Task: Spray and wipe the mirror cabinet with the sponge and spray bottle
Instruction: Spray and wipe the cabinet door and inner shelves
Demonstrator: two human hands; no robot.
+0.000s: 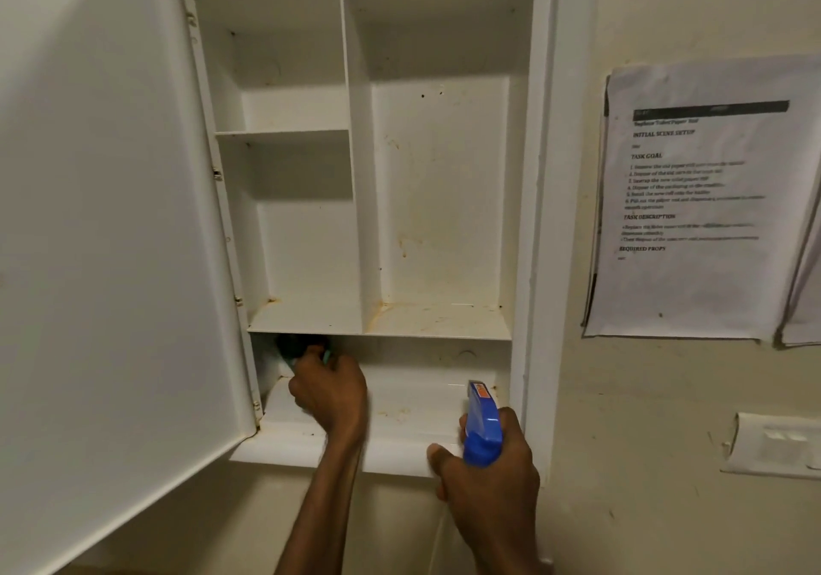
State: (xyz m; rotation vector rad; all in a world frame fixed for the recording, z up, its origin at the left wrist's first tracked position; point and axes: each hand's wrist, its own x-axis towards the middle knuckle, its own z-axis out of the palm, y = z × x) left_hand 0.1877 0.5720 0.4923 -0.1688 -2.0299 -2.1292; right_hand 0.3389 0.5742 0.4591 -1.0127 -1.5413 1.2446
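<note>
A white mirror cabinet (440, 201) is set into a cream wall, its door (111, 219) swung open to the left. Inside are four stained compartments — two stacked on the left, one tall on the right, one low slot across the bottom. The left hand (331, 390) grips one sponge (306, 352) in that slot's left end. The right hand (486, 468) curls around one blue spray bottle (482, 423) just below the slot's right end. Printed sheets (693, 201) hang on the wall beside one switch plate (775, 445).

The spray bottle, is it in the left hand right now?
No, the right hand grips the blue spray bottle, while the left hand holds the sponge in the cabinet's bottom compartment.
</note>
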